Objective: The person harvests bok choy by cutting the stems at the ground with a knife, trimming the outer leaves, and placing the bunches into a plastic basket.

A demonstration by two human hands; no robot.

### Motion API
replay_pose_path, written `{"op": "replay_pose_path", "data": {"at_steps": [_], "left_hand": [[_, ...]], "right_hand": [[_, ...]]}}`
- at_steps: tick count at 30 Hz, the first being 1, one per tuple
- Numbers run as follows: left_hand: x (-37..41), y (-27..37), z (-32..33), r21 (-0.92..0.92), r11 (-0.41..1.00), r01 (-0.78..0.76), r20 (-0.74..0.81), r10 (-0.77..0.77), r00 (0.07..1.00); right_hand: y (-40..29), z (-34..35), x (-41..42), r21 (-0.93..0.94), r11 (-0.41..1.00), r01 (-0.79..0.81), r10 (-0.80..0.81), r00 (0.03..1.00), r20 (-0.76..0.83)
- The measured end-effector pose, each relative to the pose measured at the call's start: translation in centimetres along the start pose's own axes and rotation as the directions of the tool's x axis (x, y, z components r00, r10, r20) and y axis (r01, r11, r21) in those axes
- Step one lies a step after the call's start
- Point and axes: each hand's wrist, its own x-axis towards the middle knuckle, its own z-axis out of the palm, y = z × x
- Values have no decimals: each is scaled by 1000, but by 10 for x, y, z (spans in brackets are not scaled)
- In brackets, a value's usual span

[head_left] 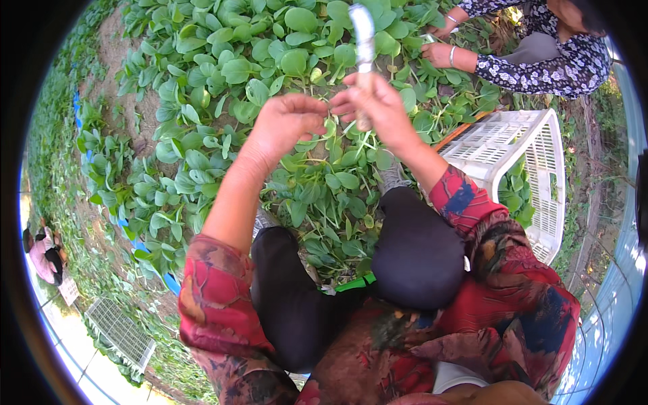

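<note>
My right hand (377, 109) is closed around the wooden handle of a knife (363, 35), whose curved metal blade points up and away from me. My left hand (291, 119) is beside it, fingers bent and fingertips close to those of the right; whether something thin lies between them cannot be told. Both hands are above a dense bed of leafy green plants (238, 71). Between my knees, more leafy greens (324, 192) lie or stand on the soil, several with pale stems showing.
A white plastic crate (544, 152) with greens inside lies tipped at the right. A co-worker's hands (438, 53) are among the plants, upper right. Another person (45, 255) crouches far left, near a second crate (121, 331). Blue strip (136, 243) edges the bed.
</note>
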Motion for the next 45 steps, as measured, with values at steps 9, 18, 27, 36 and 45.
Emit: {"op": "replay_pose_path", "data": {"at_steps": [9, 18, 27, 36, 45], "left_hand": [[36, -223, 13, 821, 559, 116, -53, -127, 990], [5, -257, 17, 793, 610, 7, -89, 104, 991], [12, -256, 18, 767, 640, 45, -155, 118, 981], [32, -267, 14, 750, 651, 116, -173, 24, 985], [22, -263, 14, 836, 525, -163, -2, 299, 954]], "right_hand": [[190, 0, -8, -309, 829, -466, 545, 796, 263], [220, -47, -55, -797, 584, -151, 583, 762, 283], [219, -56, -55, -881, 471, 50, 545, 769, 335], [223, -50, -43, -900, 433, 46, 602, 729, 327], [212, -48, -40, -935, 354, 17, 751, 591, 295]]}}
